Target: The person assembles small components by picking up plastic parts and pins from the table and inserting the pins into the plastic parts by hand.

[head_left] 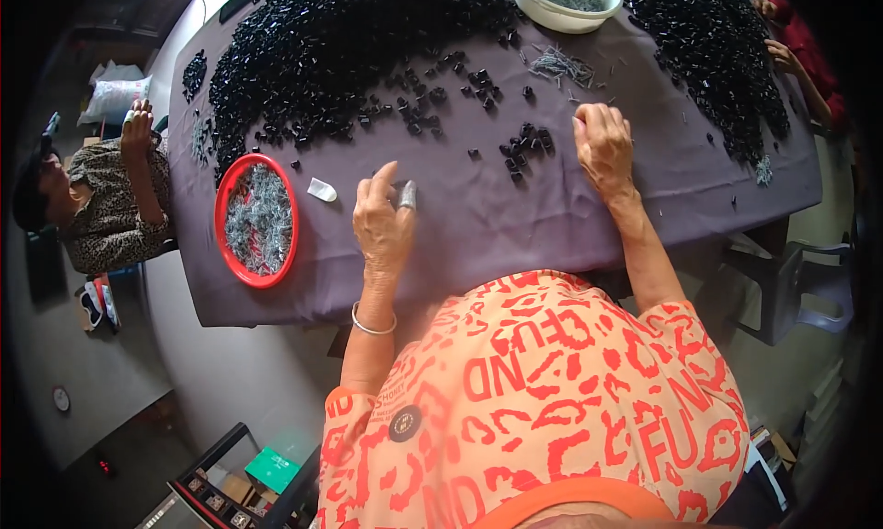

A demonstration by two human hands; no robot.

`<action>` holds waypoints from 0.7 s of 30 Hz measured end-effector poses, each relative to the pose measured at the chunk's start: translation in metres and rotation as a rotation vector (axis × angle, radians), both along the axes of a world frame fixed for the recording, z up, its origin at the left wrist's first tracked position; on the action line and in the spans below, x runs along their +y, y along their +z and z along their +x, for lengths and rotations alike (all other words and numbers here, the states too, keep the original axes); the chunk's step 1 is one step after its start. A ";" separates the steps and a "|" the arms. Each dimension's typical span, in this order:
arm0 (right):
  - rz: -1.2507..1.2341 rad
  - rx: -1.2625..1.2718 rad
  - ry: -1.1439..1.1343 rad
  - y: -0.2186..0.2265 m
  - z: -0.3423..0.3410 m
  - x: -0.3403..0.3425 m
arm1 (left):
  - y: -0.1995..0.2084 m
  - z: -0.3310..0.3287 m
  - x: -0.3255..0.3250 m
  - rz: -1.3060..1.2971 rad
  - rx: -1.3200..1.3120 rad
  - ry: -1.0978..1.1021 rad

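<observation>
Much looks left: two heaps of black pieces (340, 51), uncountable, lie at eleven and two o'clock, while one red tray (262, 281) of grey bits, perhaps finished work, sits at nine and one white basin (568, 20) at one. The left hand (382, 221)'s parted fingers seem empty; the right hand (605, 147)'s curl, their hold hidden, beside a loose black cluster (529, 145) at its nine o'clock.

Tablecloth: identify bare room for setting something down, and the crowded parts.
Cloth is bare between left hand and right hand, nearer than the black cluster; also between red basket and left forearm, nearer than the white tab. Crowded: the far side, with black heap and white bowl.
</observation>
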State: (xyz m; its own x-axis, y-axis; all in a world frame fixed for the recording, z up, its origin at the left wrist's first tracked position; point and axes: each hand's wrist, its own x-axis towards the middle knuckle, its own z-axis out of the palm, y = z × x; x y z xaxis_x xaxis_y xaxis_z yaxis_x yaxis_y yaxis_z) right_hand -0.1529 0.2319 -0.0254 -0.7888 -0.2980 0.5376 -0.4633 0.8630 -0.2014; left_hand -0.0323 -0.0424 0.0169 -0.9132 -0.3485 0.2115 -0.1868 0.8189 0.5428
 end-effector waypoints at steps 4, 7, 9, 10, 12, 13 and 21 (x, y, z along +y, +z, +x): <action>-0.336 -0.027 0.118 0.003 0.023 -0.008 | -0.016 -0.017 0.015 0.035 0.097 -0.177; -0.585 -0.197 0.138 0.005 0.035 -0.014 | -0.026 -0.039 0.037 0.112 0.096 -0.209; -0.613 -0.223 0.160 0.004 0.040 -0.015 | -0.033 -0.045 0.043 0.163 0.032 -0.252; -0.639 -0.246 0.184 0.003 0.042 -0.014 | -0.036 -0.047 0.042 0.162 0.029 -0.254; -0.637 -0.271 0.194 0.005 0.047 -0.014 | -0.043 -0.047 0.041 0.153 0.086 -0.278; -0.646 -0.280 0.198 0.004 0.048 -0.014 | -0.044 -0.047 0.040 0.151 0.084 -0.278; -0.781 -0.520 0.451 0.039 0.069 -0.038 | -0.008 0.001 0.054 1.172 -0.093 -0.180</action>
State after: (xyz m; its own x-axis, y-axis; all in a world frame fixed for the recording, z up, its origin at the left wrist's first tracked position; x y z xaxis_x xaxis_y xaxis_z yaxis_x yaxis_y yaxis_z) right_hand -0.0835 0.1939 0.0138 -0.8803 -0.3377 0.3332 -0.4065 0.1748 -0.8968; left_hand -0.0314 0.0113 0.0092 -0.9637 -0.1509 -0.2201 -0.1979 -0.1491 0.9688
